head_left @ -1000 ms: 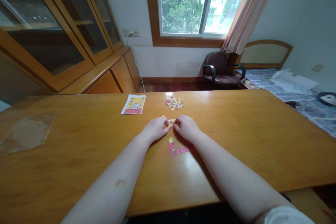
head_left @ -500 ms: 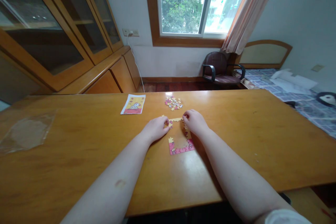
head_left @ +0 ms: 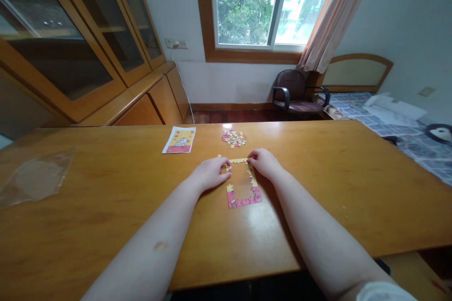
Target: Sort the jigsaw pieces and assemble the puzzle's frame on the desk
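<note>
A jigsaw puzzle border (head_left: pixel 245 201) lies flat on the table, pink along the near edge and yellow at the far edge. A gap shows in its left side, and bare wood fills its middle. My left hand (head_left: pixel 212 172) is at the upper left of the border, thumb and fingers curled onto the pieces there. At the far right corner, my right hand (head_left: pixel 266 163) pinches the border's edge; its fingertips partly cover the corner. A loose yellow piece (head_left: pixel 219 155) sits just beyond my left fingers. Farther back is a pile of mixed puzzle pieces (head_left: pixel 233 138).
A picture sheet (head_left: pixel 179 140) with a white animal on yellow and pink lies back left. A clear plastic bag (head_left: pixel 35 176) rests at the table's left end. Beyond the wooden table (head_left: pixel 318 188) are a cabinet (head_left: pixel 141 99), an armchair (head_left: pixel 291 89) and a bed (head_left: pixel 381 113).
The far strip and right side now line up more squarely at the corner. My right hand has shifted slightly right, uncovering more of the right side. My left hand has barely moved.
</note>
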Tool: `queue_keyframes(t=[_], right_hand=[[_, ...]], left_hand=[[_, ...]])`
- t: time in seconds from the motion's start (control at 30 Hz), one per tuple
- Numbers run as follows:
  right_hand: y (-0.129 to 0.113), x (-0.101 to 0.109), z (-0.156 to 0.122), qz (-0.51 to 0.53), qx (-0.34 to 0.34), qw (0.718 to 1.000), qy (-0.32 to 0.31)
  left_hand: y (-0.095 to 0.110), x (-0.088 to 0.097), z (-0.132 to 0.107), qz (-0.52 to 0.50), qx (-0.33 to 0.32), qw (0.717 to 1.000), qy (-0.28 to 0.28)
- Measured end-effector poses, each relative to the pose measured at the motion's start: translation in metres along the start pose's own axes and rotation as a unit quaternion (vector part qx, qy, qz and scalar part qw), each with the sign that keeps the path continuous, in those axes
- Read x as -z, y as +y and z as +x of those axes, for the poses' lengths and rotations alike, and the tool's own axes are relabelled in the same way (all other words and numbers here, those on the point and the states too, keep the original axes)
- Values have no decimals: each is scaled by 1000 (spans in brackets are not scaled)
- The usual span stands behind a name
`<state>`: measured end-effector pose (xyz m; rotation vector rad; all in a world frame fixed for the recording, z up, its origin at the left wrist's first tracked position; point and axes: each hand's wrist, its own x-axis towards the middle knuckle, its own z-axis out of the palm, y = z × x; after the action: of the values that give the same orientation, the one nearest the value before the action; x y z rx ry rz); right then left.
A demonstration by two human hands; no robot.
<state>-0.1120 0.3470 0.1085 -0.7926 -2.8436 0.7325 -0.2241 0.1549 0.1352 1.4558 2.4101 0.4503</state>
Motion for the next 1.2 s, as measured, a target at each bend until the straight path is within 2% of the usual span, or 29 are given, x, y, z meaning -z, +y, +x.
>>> queue_keyframes(t=[0.17,0.4,0.5,0.67,0.73,0.83,1.0,1.2], right_hand=[[1,0,2,13,-2,1000,13],[3,0,3,13,4,1000,7],[3,1,3,2,-7,1000,11],[2,2,5,-7,-41,999,28],[2,1,6,-5,-45,999,30],[2,0,6,-4,-45,998,33],[1,-1,6,-2,-48,998,32],[0,0,6,-4,-46,998,31]], left_hand=[[1,7,-5,-2,-35,998,-58],[1,8,-5,17,-18,998,-64],[-6,9,-2,12,17,999,-42],[-31,16,0,52,106,993,27],[-38,19,-1,59,119,991,28],[-41,22,-4,57,119,991,-3],[-30,19,-7,28,85,994,-55],[-22,15,-5,27,78,993,-79]])
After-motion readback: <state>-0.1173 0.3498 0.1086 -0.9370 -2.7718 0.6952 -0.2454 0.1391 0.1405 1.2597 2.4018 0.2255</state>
